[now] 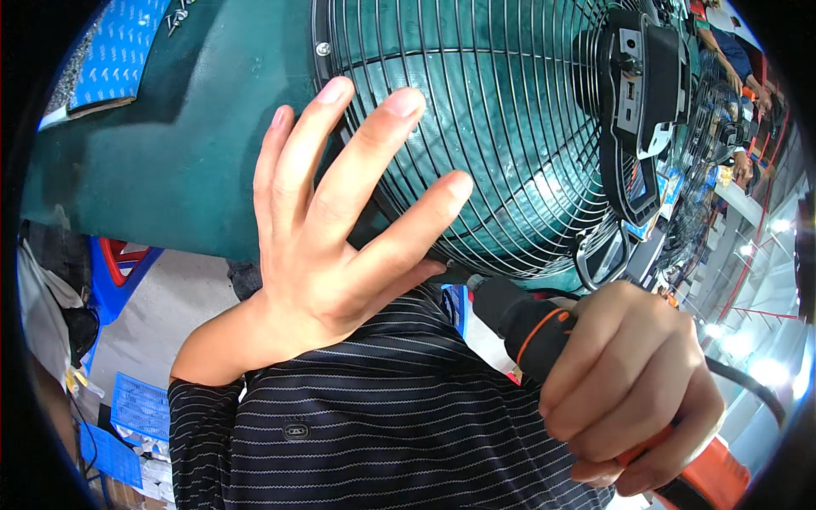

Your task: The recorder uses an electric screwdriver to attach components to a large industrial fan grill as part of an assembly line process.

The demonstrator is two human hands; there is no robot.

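Note:
A black wire fan guard (476, 127) lies on the green tabletop, its rim toward me. My left hand (314, 212) is at the rim with its fingers spread, some reaching over the wires. Its thumb tip is close to a small metal screw (448, 264) at the rim's near edge; whether they touch I cannot tell. My right hand (633, 382) is wrapped round an orange and black power screwdriver (531, 327). The tool's tip points at that same spot on the rim, a little apart from it. Another screw (322, 49) sits in the rim farther up.
A black control box (629, 93) with ports is fixed to the guard's right side. Loose screws (177, 19) and blue patterned packaging (119, 51) lie on the green table (170, 170). Blue baskets (140, 408) stand lower left. More fan guards and people (731, 51) are at right.

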